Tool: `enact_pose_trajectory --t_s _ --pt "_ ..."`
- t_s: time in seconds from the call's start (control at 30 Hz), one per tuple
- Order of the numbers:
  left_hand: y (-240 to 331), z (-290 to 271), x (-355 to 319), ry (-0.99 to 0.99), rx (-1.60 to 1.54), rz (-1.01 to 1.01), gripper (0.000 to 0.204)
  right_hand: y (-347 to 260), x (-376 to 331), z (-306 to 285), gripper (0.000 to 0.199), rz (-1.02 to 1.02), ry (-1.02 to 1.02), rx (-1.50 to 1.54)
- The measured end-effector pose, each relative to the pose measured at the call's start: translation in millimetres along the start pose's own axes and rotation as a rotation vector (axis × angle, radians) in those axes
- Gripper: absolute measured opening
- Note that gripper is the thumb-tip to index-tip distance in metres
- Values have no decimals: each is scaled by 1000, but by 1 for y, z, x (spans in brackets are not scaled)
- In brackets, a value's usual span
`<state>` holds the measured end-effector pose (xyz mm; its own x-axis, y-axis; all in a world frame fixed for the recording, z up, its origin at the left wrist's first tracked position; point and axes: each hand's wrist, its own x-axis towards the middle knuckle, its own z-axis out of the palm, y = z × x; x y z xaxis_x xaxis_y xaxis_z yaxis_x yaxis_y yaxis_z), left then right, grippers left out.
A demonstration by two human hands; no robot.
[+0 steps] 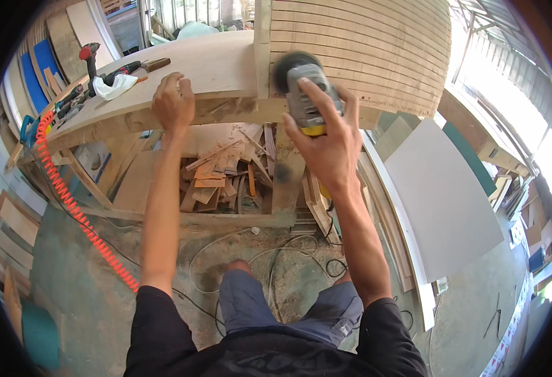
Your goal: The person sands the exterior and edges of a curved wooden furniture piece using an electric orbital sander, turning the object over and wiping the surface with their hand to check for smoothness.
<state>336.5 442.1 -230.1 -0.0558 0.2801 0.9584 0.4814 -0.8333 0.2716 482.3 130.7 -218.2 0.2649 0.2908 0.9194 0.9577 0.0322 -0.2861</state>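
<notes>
My right hand (327, 143) grips a grey and yellow angle grinder (307, 94). Its round disc is blurred and sits against the edge of a slatted wooden panel (364, 50) on the workbench. My left hand (173, 103) rests on the front edge of the wooden workbench top (207, 63), fingers curled over the rim. It holds nothing.
A cordless drill (90, 58), a white cloth (115, 86) and hand tools lie at the bench's left end. An orange coiled hose (78, 213) hangs to the floor. Wood offcuts (226, 179) pile under the bench. A large white board (442, 201) leans at right. Cables run across the floor.
</notes>
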Motion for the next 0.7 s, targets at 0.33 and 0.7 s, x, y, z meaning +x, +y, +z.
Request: enact_pose_trajectory --t_s 0.33,0.7 --pt "-28 -5 -8 -86 63 192 26 -9 -6 13 61 -6 58 -18" --pt "-26 -1 -8 -52 46 217 26 15 -3 2 60 10 156 56"
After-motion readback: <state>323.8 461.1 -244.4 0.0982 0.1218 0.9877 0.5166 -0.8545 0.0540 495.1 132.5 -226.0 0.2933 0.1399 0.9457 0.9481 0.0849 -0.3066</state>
